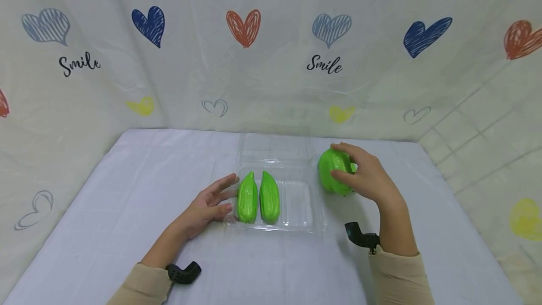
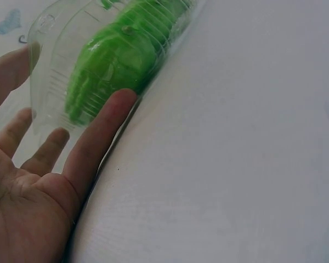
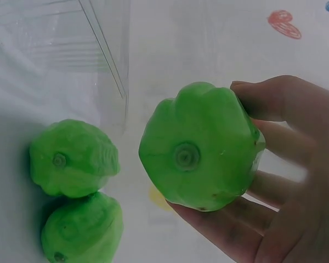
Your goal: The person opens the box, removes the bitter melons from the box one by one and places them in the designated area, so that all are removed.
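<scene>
A clear plastic clamshell box (image 1: 296,206) lies with its lid (image 1: 275,147) raised behind it. Two long green ribbed fruits, one at the left (image 1: 247,197) and one beside it (image 1: 270,197), lie in the box's left part. My left hand (image 1: 207,206) touches the box's left side with fairly straight, spread fingers; its thumb (image 2: 112,109) rests along the near wall. To the right of the box, my right hand (image 1: 366,171) grips another green ribbed fruit (image 3: 203,148) between thumb and fingers.
In the right wrist view, two more green ribbed fruits, an upper one (image 3: 74,159) and a lower one (image 3: 82,227), lie on the white tablecloth (image 1: 262,267) below the held one. Behind the table hangs a curtain (image 1: 279,79) printed with hearts.
</scene>
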`<state>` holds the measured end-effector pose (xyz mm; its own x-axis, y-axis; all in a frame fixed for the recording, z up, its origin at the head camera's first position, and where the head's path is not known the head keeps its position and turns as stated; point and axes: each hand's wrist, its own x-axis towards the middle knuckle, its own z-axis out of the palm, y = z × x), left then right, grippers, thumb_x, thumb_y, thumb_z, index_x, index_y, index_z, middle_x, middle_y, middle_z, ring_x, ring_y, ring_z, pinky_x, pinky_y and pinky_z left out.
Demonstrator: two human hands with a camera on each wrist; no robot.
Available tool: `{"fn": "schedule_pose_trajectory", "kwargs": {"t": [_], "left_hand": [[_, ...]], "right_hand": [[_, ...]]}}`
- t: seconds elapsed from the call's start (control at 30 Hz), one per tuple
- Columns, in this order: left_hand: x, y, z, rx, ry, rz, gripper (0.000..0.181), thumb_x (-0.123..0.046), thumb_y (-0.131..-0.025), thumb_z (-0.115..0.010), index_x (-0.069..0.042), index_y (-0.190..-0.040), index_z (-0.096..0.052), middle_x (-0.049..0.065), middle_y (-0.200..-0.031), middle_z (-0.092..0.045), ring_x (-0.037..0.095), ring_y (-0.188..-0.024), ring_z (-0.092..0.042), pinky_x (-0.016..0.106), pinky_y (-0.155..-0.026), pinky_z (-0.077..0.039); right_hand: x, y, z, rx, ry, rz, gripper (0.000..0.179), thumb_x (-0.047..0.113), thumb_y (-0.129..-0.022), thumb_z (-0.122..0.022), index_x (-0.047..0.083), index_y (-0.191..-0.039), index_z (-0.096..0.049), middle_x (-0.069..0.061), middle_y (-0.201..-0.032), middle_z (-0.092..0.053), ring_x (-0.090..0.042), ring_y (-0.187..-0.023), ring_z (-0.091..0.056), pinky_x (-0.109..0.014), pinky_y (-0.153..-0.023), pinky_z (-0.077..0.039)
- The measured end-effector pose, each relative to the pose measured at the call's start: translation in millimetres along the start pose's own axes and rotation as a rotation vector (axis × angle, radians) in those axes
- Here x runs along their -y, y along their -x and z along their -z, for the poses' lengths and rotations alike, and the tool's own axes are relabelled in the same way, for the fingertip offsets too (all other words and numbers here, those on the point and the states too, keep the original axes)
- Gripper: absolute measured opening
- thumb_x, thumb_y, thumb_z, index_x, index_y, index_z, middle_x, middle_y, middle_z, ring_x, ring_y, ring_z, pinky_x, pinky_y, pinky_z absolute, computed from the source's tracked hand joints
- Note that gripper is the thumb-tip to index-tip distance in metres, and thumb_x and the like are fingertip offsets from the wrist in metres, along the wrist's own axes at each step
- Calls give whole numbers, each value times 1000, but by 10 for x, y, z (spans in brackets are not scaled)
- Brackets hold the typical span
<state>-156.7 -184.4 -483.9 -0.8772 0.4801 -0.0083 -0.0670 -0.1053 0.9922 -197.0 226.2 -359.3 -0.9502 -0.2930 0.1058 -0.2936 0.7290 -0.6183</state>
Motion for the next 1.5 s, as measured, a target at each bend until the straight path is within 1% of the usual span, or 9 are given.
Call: {"fn": "schedule_pose_trajectory", "kwargs": {"t": [0.13, 0.3, 0.47, 0.6, 0.83, 1.13, 1.37, 1.5], "left_hand": [[-4, 4, -3, -2, -2, 4, 74, -7, -95, -65, -20, -158, -28, 5, -165, -22, 37, -148, -27, 37, -96, -53], [-3, 11, -1, 2, 5, 0, 74, -6, -95, -64, -19, -158, -27, 7, -165, -21, 38, -148, -26, 39, -95, -54], [-7, 2, -5, -3, 0, -6, 73, -3, -95, -62, -20, -158, -28, 6, -165, -22, 38, -148, -27, 40, -95, -54], [-4, 2, -6, -2, -2, -1, 74, -4, -95, -63, -20, -158, -28, 6, -165, -22, 38, -148, -27, 39, -95, -54], [5, -6, -6, -1, -3, -2, 74, -8, -94, -65, -20, -158, -28, 6, -165, -22, 37, -148, -27, 38, -96, -53], [16, -13, -4, -7, -14, 6, 75, -10, -94, -66, -22, -157, -29, 4, -165, -23, 37, -148, -27, 38, -96, -53], [14, -9, -2, -6, -4, 6, 74, -5, -95, -63, -21, -158, -28, 5, -165, -22, 37, -148, -27, 38, -96, -53], [4, -5, -4, -6, 1, 3, 73, -3, -95, -62, -20, -158, -28, 5, -165, -22, 37, -148, -26, 39, -96, -54]], "right_hand": [[-25, 9, 24, -11, -3, -7, 60, 23, -93, -70, 16, -148, -47, -16, -156, -40, -46, -128, -50, -60, -97, -47], [-43, 22, 56, -21, -10, -13, 60, 22, -93, -70, 14, -148, -47, -18, -157, -37, -48, -129, -48, -61, -99, -45], [-75, 24, 82, -45, 0, -15, 60, 21, -93, -70, 13, -148, -47, -19, -156, -38, -49, -128, -49, -62, -99, -44], [-116, 33, 104, -50, 10, -31, 60, 23, -94, -69, 13, -149, -46, -18, -156, -39, -50, -129, -48, -63, -100, -43], [-168, 58, 141, -85, 1, -40, 60, 24, -94, -68, 15, -149, -46, -16, -154, -43, -51, -129, -47, -65, -99, -42], [-211, 90, 178, -103, -28, -92, 62, 28, -94, -68, 18, -151, -44, -17, -155, -41, -52, -131, -44, -66, -95, -44], [-274, 97, 208, -114, -10, -135, 62, 31, -95, -67, 21, -152, -43, -16, -156, -39, -51, -132, -43, -63, -91, -48], [-286, 104, 222, -120, -12, -150, 62, 31, -96, -65, 20, -152, -42, -16, -157, -38, -52, -132, -43, -64, -90, -48]]}}
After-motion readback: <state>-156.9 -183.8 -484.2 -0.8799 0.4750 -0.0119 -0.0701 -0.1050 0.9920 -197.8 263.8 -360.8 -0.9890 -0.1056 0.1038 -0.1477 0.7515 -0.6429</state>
